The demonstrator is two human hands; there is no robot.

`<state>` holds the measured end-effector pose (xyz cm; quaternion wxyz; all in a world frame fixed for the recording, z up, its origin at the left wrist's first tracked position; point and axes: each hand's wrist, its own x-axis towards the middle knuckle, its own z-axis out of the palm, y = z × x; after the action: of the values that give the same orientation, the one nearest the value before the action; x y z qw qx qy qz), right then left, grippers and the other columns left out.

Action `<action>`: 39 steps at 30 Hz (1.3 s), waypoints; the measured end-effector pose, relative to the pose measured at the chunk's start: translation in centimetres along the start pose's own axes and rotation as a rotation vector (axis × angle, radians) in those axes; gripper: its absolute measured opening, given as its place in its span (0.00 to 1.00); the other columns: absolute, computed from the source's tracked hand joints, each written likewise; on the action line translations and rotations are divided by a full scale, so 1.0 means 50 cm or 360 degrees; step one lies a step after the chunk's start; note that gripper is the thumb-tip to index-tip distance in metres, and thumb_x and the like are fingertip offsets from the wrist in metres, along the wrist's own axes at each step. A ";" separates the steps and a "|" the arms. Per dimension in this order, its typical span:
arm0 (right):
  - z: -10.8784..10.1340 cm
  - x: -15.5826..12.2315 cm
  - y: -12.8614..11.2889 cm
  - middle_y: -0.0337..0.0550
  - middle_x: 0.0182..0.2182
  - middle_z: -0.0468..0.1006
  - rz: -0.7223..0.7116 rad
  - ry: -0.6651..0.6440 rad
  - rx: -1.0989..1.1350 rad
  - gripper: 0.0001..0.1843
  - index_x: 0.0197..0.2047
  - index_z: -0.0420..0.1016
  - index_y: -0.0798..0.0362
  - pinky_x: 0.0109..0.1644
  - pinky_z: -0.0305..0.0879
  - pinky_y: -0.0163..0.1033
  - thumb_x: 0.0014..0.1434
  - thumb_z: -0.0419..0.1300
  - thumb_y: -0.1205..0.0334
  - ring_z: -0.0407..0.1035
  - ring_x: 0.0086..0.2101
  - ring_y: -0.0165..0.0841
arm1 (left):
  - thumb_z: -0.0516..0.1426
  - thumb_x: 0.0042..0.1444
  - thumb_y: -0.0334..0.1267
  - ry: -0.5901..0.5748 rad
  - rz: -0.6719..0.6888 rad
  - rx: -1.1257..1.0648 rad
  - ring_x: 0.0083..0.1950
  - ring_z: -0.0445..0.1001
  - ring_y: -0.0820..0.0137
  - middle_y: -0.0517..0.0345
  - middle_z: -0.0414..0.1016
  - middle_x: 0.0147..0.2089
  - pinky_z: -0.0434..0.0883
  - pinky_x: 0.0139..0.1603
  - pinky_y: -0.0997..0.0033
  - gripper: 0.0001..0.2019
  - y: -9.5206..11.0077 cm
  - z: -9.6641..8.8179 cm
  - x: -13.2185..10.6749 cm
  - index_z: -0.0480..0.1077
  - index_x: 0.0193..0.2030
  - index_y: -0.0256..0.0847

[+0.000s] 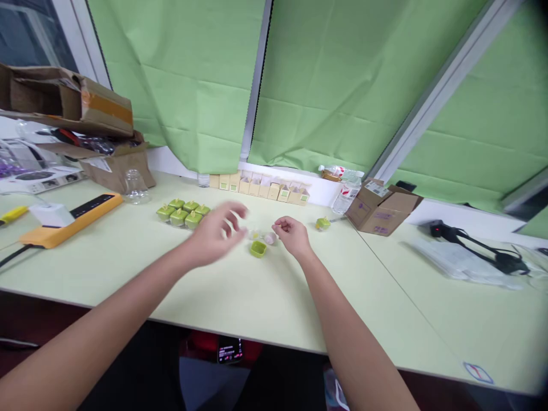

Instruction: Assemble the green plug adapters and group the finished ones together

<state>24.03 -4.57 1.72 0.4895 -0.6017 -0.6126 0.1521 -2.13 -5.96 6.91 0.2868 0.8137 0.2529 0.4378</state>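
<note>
My left hand (218,233) is over the table, blurred by motion, its fingers loosely curled and apart with nothing visible in them. Left of it stand several green lidded cups (178,216) grouped in rows. Thumb and fingertips of my right hand (291,235) are pinched together; what they hold, if anything, is too small to make out. Close by its fingertips lies a small clear, pinkish round piece (269,238), with a clear piece with a yellow spot (255,234) beside it. Just in front sits an open green square cup (258,249).
Small cardboard boxes (265,187) line the back wall. A single green lidded cup (322,224) stands to the right, near plastic bottles (346,197) and a cardboard box (382,209). An orange power strip (71,220) and a clear jar (136,187) are at left.
</note>
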 end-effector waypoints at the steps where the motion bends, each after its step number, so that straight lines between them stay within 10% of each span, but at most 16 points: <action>1: 0.000 0.001 0.000 0.36 0.25 0.75 0.0015 0.0008 0.0033 0.09 0.34 0.76 0.52 0.34 0.66 0.36 0.52 0.60 0.56 0.69 0.27 0.30 | 0.61 0.57 0.45 -0.0145 0.0020 0.0146 0.42 0.74 0.66 0.51 0.71 0.54 0.73 0.40 0.65 0.20 -0.007 0.013 -0.002 0.69 0.55 0.44; 4: -0.001 0.005 0.001 0.39 0.28 0.78 0.0054 0.0064 0.0077 0.10 0.36 0.78 0.52 0.37 0.69 0.38 0.51 0.61 0.58 0.71 0.29 0.31 | 0.62 0.53 0.46 -0.0530 0.0115 0.0668 0.40 0.74 0.64 0.51 0.71 0.53 0.70 0.38 0.66 0.21 -0.042 0.068 0.003 0.70 0.54 0.45; 9: 0.001 0.003 -0.005 0.42 0.32 0.81 0.0095 0.0004 0.0200 0.12 0.38 0.80 0.52 0.39 0.71 0.40 0.51 0.62 0.58 0.74 0.30 0.33 | 0.59 0.55 0.50 -0.0556 0.0132 0.0790 0.42 0.74 0.61 0.52 0.73 0.45 0.68 0.41 0.65 0.17 -0.105 0.125 0.016 0.72 0.48 0.44; 20: 0.003 -0.034 -0.085 0.41 0.32 0.81 -0.0243 -0.0222 0.0035 0.13 0.41 0.81 0.49 0.36 0.67 0.37 0.55 0.62 0.53 0.69 0.29 0.31 | 0.66 0.46 0.40 -0.0123 -0.0068 0.0134 0.40 0.71 0.67 0.55 0.68 0.44 0.69 0.42 0.68 0.18 -0.131 0.124 0.014 0.72 0.45 0.41; 39: 0.041 -0.056 -0.080 0.36 0.22 0.72 -0.0576 -0.0651 -0.0840 0.12 0.21 0.72 0.49 0.29 0.49 0.35 0.51 0.54 0.72 0.61 0.24 0.29 | 0.66 0.43 0.37 -0.0224 0.0000 -0.0011 0.33 0.67 0.71 0.61 0.69 0.30 0.64 0.34 0.72 0.09 -0.138 0.131 0.018 0.71 0.28 0.39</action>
<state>19.51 -7.13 2.70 0.2042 -0.5464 -0.8121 0.0173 2.81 -2.11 -0.30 0.3066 0.8415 0.2307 0.3804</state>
